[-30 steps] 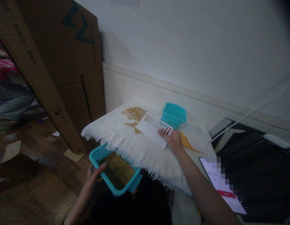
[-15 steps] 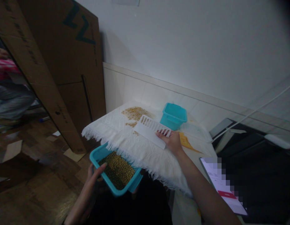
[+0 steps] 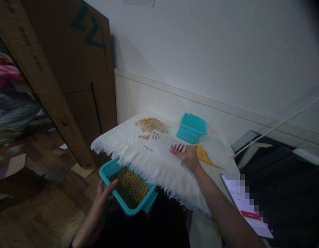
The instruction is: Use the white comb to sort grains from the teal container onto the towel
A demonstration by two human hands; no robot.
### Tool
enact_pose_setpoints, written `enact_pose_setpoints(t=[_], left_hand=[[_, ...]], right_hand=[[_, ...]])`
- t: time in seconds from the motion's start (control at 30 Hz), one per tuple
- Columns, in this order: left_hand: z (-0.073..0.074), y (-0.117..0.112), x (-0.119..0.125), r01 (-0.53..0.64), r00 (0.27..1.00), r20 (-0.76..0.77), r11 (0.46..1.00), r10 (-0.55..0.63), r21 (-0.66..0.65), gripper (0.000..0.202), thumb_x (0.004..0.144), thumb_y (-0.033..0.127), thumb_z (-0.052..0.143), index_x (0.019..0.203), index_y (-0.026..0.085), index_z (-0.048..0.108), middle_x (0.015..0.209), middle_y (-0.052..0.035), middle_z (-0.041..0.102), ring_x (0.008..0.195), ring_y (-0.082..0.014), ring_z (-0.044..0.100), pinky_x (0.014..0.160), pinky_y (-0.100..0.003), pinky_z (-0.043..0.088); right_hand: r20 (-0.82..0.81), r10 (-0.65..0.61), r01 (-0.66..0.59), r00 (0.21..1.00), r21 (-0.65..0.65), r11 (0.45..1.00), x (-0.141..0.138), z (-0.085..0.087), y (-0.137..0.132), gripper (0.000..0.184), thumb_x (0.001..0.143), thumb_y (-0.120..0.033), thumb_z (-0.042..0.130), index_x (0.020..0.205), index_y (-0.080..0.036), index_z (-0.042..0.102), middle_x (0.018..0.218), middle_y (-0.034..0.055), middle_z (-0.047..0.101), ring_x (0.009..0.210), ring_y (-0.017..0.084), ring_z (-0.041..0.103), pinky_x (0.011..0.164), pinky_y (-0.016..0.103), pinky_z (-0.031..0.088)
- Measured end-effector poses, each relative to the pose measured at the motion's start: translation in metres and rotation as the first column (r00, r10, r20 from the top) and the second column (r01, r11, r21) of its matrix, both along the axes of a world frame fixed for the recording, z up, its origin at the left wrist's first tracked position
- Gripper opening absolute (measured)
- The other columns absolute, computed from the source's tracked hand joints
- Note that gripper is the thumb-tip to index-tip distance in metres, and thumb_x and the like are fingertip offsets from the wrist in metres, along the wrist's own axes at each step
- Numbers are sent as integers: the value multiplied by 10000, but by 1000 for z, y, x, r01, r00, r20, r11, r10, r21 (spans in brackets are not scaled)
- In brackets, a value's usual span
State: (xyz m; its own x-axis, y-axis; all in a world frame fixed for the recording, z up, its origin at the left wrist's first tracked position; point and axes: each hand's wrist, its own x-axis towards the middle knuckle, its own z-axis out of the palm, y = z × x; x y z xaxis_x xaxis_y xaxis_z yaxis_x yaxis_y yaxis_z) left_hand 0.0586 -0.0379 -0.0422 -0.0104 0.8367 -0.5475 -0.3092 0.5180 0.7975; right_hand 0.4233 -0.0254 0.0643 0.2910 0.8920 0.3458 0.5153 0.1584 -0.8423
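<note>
My left hand (image 3: 105, 191) grips the near-left rim of a turquoise plastic container (image 3: 122, 205), which is held below the table's fringed edge. Soybeans (image 3: 133, 186) fill its lower part, with a dark shadow across them. My right hand (image 3: 187, 156) is closed on the end of a white slotted plastic piece (image 3: 161, 151), held low over the white cloth (image 3: 118, 137). Beyond that piece a pile of soybeans (image 3: 150, 124) lies spread on the cloth, and a few loose ones sit close to its left edge.
A second turquoise container (image 3: 192, 129) stands at the table's back, by the wall. Right of it are a clear lid (image 3: 218, 146) and an orange cloth (image 3: 204, 155). A phone or tablet (image 3: 248, 206) lies at the right edge. A tall cardboard box (image 3: 79, 75) stands left; another person (image 3: 9, 89) is beyond it.
My right hand has lowered the slotted piece slightly toward me, tilting it flatter, and a few soybeans show beside it. My left hand and its container have barely moved.
</note>
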Motion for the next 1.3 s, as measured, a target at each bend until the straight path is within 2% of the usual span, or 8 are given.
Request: enact_pose_setpoints(t=[0.17,0.3,0.57,0.8,0.93,1.03,1.2,1.3], left_hand=[[1,0,-1,-20,1000,-13,1000,21,1,1123,643,572,1053,1600,342,511,1049,-102,829,718,-332,830,662,-475,711],[10,-3,0,-12,1000,-25,999,12,-32,1167,628,607,1051,1619,382,477,1185,-139,812,853,-392,850,635,-479,704],[13,-3,1,-20,999,-31,999,19,-32,1180,663,582,1037,1660,369,443,1154,-140,798,898,-422,851,662,-516,719],[13,-2,-3,-2,1000,28,1000,2,-16,1131,733,499,1023,1690,334,443,1072,-103,826,795,-322,834,678,-454,710],[16,-4,-1,-13,1000,17,999,14,-46,1119,754,495,1013,1697,352,429,1067,-97,819,807,-325,834,682,-450,702],[20,-8,1,-16,1000,-11,1000,16,-27,1086,742,561,1005,1655,369,449,1121,-108,794,853,-342,836,671,-442,694],[23,-11,2,37,999,-40,999,-37,13,1058,750,640,971,1622,368,437,1299,-145,740,873,-329,830,681,-438,695],[23,-9,2,25,999,-36,1000,-25,-11,1062,753,611,973,1630,382,420,1342,-153,717,906,-336,829,694,-446,701]], right_hand=[[-37,-50,52,998,60,997,-10,-7,1,381,720,-582,906,754,-203,889,729,95,843,669,280,775,569,334,579],[-39,-45,48,998,56,997,-12,-7,-1,391,715,-598,905,757,-209,890,728,97,842,668,288,782,565,339,585],[-18,37,-37,999,0,999,-2,6,-6,354,747,-546,923,778,-194,901,721,94,840,639,274,777,543,324,586],[-40,13,-11,999,30,999,-13,8,-9,352,722,-563,920,723,-214,881,705,92,835,629,273,770,534,323,581],[-66,29,-27,997,26,999,-21,7,-10,395,690,-605,935,700,-215,869,697,101,829,616,272,762,511,322,575],[-114,83,-84,990,-6,996,-24,6,-11,438,651,-645,958,686,-219,860,691,93,825,607,266,757,508,320,576],[-225,202,-232,953,-116,966,-29,8,-13,443,620,-602,1010,756,-201,879,753,86,846,650,261,769,572,336,612],[-251,101,-116,963,-45,992,-24,9,-9,455,625,-613,1006,759,-201,870,788,97,857,692,279,784,615,359,627]])
